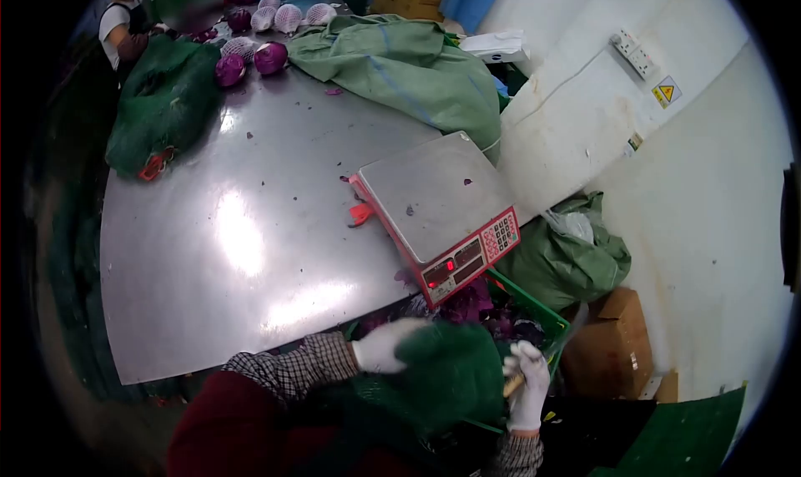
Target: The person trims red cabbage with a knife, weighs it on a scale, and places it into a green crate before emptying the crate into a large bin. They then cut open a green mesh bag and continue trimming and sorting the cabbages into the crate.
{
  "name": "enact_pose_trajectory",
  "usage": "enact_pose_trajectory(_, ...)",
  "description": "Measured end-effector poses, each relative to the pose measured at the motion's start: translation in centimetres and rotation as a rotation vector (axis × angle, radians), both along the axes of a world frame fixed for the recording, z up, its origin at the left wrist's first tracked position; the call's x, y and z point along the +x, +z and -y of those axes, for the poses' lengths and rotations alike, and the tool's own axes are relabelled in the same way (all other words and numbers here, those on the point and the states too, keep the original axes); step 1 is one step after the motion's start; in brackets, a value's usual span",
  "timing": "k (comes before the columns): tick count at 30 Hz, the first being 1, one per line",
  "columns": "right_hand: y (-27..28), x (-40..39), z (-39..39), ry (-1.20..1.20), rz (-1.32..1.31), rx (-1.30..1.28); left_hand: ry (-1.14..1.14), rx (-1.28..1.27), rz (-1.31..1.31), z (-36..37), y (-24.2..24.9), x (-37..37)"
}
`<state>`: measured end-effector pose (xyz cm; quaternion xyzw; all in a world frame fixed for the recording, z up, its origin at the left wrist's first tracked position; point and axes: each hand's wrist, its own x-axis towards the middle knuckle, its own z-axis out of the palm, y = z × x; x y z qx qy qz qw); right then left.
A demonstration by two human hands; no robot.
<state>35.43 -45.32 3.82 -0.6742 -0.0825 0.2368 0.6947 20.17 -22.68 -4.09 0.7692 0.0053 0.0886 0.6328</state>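
Note:
My left hand [382, 346], in a white glove, grips a dark green mesh bag [455, 373] in front of my body; its fingertips are blurred and partly hidden by the mesh. At the bag's right side, my gloved right hand [529, 383] is closed around a knife [513, 385]. The knife's light brown handle end shows below the fingers, and a pale blade seems to point up and right. Just beyond the bag, a green crate [538, 306] holds purple cabbage leaves [471, 303].
A red-edged scale [442, 197] sits on the metal table [183, 268]. Farther back are purple cabbages [270, 58], a full green mesh bag [163, 101] and a green woven sack [409, 64]. A person [125, 26] stands far left. A cardboard box [613, 348] stands right, by the wall.

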Motion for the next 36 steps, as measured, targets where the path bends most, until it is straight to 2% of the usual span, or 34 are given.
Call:
enact_pose_trajectory(1,-0.2,0.6,-2.1,0.018,0.014,0.027,0.138,-0.099,0.052,-1.3,0.6,-0.3)
enact_pose_trajectory(2,-0.7,1.4,-4.3,0.006,0.012,-0.001,0.211,-0.077,0.098,-2.4,0.8,0.2)
enact_pose_trajectory(4,-4.5,3.9,-6.8,0.122,-0.159,0.070,0.376,-0.096,0.119,-3.7,0.6,0.7)
enact_pose_trajectory(5,-5.6,4.6,-8.3,0.196,-0.240,0.111,0.379,-0.101,0.083,-4.4,-1.4,1.3)
enact_pose_trajectory(7,-12.1,7.2,-10.2,0.453,0.106,0.024,0.318,-0.178,0.064,-5.1,-2.8,2.0)
enact_pose_trajectory(9,-14.1,7.7,-11.8,0.585,0.400,-0.093,0.315,-0.085,0.004,-6.0,-5.9,3.6)
enact_pose_trajectory(11,-12.8,6.9,-13.0,0.598,0.625,-0.256,0.309,-0.052,-0.043,-7.1,-8.4,4.9)
enact_pose_trajectory(13,-11.2,6.4,-14.3,0.588,-0.109,0.278,0.447,-0.117,0.124,-7.0,-8.8,4.9)
enact_pose_trajectory(14,-10.3,5.9,-15.4,0.609,-0.128,0.295,0.490,-0.221,0.231,-7.6,-8.6,5.2)
enact_pose_trajectory(15,-9.2,5.4,-16.6,0.624,-0.145,0.317,0.495,-0.439,0.245,-8.2,-8.9,5.1)
enact_pose_trajectory(16,-6.4,4.6,-17.6,0.695,0.613,-0.311,0.503,-0.517,0.229,-9.1,-9.2,4.7)
enact_pose_trajectory(18,-11.4,5.4,-18.9,0.513,-0.332,0.456,0.503,-0.475,0.163,-10.6,-8.6,4.0)
enact_pose_trajectory(21,-14.0,6.9,-17.7,0.504,-0.250,0.401,0.448,-0.284,0.065,-10.9,-7.6,4.1)
enact_pose_trajectory(22,-13.5,7.0,-16.7,0.490,-0.575,0.616,0.416,-0.241,0.052,-9.9,-7.4,4.5)
enact_pose_trajectory(25,-11.7,6.1,-12.8,0.384,-0.352,0.170,0.290,-0.142,0.046,-4.0,-7.4,5.9)
enact_pose_trajectory(26,-12.3,5.8,-10.5,0.438,-0.166,0.149,0.238,-0.131,0.058,-1.4,-7.6,6.4)
enact_pose_trajectory(27,-11.1,5.3,-8.8,0.232,-0.551,0.243,0.185,-0.130,0.078,1.2,-7.8,6.7)
enact_pose_trajectory(28,-11.0,5.4,-5.7,0.277,-0.534,0.424,0.125,-0.150,0.105,4.1,-8.3,7.2)
enact_pose_trajectory(29,-13.0,6.7,-2.2,0.241,-0.468,0.352,0.074,-0.168,0.135,6.5,-8.6,7.6)
enact_pose_trajectory(30,-10.4,6.6,-0.9,0.166,-0.454,0.282,0.034,-0.183,0.167,8.6,-8.8,8.0)
enact_pose_trajectory(31,-9.0,6.4,1.1,-0.040,-0.462,0.305,0.009,-0.197,0.193,10.1,-8.7,8.6)
enact_pose_trajectory(32,-7.6,7.8,2.7,0.068,-0.582,0.355,0.004,-0.230,0.194,10.4,-8.1,8.8)
enact_pose_trajectory(33,-9.9,10.8,6.0,0.027,-0.674,0.423,0.018,-0.277,0.182,10.1,-7.4,8.7)
enact_pose_trajectory(35,-6.4,10.4,6.2,-0.064,-0.244,0.185,0.016,-0.594,-0.051,6.2,-1.4,6.6)
enact_pose_trajectory(36,-6.9,10.8,6.7,0.040,0.092,-0.043,0.061,-0.610,-0.091,5.2,-0.2,5.8)
